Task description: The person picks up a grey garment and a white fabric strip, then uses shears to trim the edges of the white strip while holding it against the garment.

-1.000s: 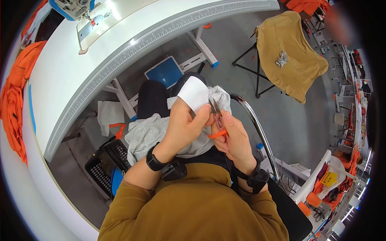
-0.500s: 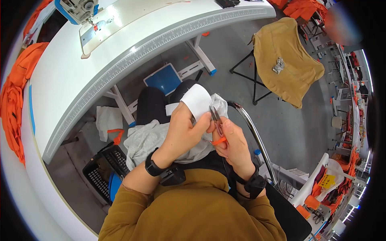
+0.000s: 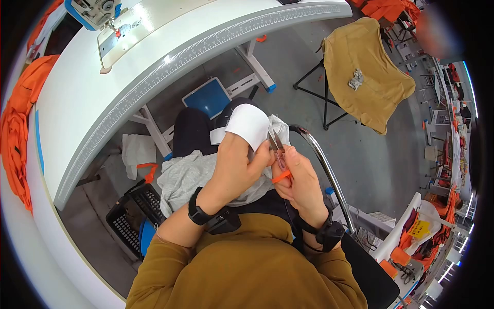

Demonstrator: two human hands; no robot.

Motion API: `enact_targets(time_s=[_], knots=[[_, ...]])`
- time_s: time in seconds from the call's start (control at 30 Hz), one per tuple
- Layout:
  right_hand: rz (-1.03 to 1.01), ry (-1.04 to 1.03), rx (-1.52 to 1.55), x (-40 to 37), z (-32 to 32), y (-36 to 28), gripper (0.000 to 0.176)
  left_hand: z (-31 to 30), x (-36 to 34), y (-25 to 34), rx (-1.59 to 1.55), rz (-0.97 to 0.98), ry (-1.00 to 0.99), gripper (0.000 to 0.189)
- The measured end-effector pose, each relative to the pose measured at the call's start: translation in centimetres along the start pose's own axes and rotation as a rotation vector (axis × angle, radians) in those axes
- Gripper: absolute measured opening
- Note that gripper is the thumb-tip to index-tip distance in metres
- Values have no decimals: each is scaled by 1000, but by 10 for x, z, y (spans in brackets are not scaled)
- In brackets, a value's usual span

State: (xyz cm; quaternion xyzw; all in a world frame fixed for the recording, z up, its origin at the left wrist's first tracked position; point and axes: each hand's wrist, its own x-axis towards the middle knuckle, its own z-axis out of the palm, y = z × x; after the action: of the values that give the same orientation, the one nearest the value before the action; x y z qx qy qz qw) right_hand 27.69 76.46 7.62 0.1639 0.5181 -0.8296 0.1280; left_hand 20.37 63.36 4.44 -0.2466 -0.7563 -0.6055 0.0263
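Note:
My left hand (image 3: 234, 167) is closed on a wide white fabric band (image 3: 248, 123), which curves over its fingers above my lap. Thread snips (image 3: 278, 149) are gripped in my right hand (image 3: 303, 188), their blades slightly apart and pointing up beside the band's right edge. An orange loop (image 3: 281, 176) lies across the right-hand fingers by the snips. Light grey fabric (image 3: 188, 177) is draped over my thighs, and a crumpled part of it shows behind the blades. Whether the blades touch any thread cannot be made out.
A white sewing table (image 3: 77, 118) with a ruler edge curves ahead, carrying a sewing machine (image 3: 105, 13). A blue pedal (image 3: 207, 99) lies underneath. Black crate (image 3: 123, 221) is at left, orange cloth (image 3: 20, 118) beyond. To the right are a chrome rail (image 3: 321, 165) and tan folding stool (image 3: 363, 62).
The snips' blades have parted a little more. Both hands and the white band have shifted only slightly, and the whole view has moved a little.

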Motion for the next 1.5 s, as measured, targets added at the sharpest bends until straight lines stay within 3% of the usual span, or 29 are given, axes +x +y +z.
enact_targets(time_s=[0.1,0.2,0.27,0.3,0.37,0.4,0.5,0.7,0.77,0.83,0.9,0.97,1.03,1.1,1.17,1.3,1.37,1.5], knots=[[1,3,72,1,1,1,48,0,2,3,26,16,12,25],[-141,-8,105,-2,0,3,48,-1,2,-7,47,87,15,27],[-426,49,175,-1,-3,2,35,-2,-5,-11,-198,-264,-69,30],[-422,51,177,3,-5,2,35,-2,-5,-9,-198,-269,-71,30],[-471,238,-355,18,-11,0,16,-1,-5,-3,-463,-406,-66,23],[-451,299,-570,21,-6,-6,17,-1,-6,-3,-464,-409,-68,23],[-509,301,-822,25,-5,-6,14,0,-6,-7,-382,-279,-81,24],[-561,267,-828,31,-2,-5,11,-5,-2,-4,-174,-147,-143,22],[-574,266,-858,33,-1,-4,11,-2,-1,-4,-130,-11,-9,20],[-745,320,-901,35,2,1,11,4,-3,-3,-152,-5,63,19],[-703,327,-852,37,-3,5,11,6,-3,-3,-177,8,135,19],[-656,330,-805,37,-6,5,12,7,-3,-4,-244,-36,53,18],[-456,284,-406,35,-7,0,11,3,-4,-3,-261,-101,18,18],[-403,236,-461,30,-13,-7,9,0,-3,0,-277,-160,-21,18],[-580,260,-814,30,-13,-9,12,0,-1,1,-202,-90,-39,19],[-695,262,-905,31,-16,-7,11,2,-2,-5,-257,-101,10,18],[-746,223,-1005,30,-15,-10,12,-1,-3,-6,-244,-149,-76,26],[-622,198,-924,30,-15,-10,11,-2,-3,-4,-173,-182,-107,26]])
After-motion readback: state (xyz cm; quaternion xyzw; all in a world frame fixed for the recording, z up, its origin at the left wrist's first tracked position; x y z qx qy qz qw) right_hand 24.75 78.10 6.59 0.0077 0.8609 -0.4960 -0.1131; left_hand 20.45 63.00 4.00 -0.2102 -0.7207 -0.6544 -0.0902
